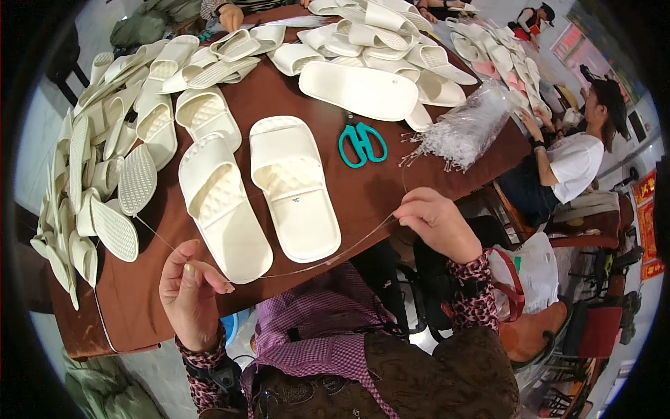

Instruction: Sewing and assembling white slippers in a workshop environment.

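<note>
White slippers, a pair: left one (236, 227), right one (296, 199), on the brown table (377, 183) near my edge. Toes point away, heels toward me; long axes slant from far left to near right. Right hand (440, 225): fingertips together, pinched on a clear strand (328, 263) running past the heels. Left hand (190, 293): fingers curled; I can't tell whether they grip it. Strand faint, its ends hard to trace.
</note>
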A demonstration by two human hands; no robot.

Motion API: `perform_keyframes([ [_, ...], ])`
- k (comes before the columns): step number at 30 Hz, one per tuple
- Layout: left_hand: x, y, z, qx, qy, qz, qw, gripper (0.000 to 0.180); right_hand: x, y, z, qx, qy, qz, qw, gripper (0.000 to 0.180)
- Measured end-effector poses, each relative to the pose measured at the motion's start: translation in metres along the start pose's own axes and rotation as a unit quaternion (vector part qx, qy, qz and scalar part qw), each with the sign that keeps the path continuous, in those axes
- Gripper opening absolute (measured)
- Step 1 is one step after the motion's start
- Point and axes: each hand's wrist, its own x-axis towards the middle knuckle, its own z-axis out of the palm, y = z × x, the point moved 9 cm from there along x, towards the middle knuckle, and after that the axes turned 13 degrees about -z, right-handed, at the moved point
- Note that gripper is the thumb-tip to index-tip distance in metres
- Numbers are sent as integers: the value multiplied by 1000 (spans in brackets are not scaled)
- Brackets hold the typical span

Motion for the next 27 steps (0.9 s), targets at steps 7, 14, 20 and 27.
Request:
perform_keyframes([
  [7, -1, 9, -14, 4, 18, 18, 1000, 31, -21, -11, 8, -2, -101, -18, 995, 17],
  [14, -5, 40, -29, -78, 19, 57, 995, 38, -15, -14, 3, 50, -45, -12, 998, 19],
  [20, -7, 40, 2, -125, -3, 36, 992, 36, 20, -73, -2, 173, 0, -68, 983, 24],
  [27, -8, 33, 56, -159, -93, 11, 983, 32, 38, -151, 88, 631, -166, 20, 757, 51],
])
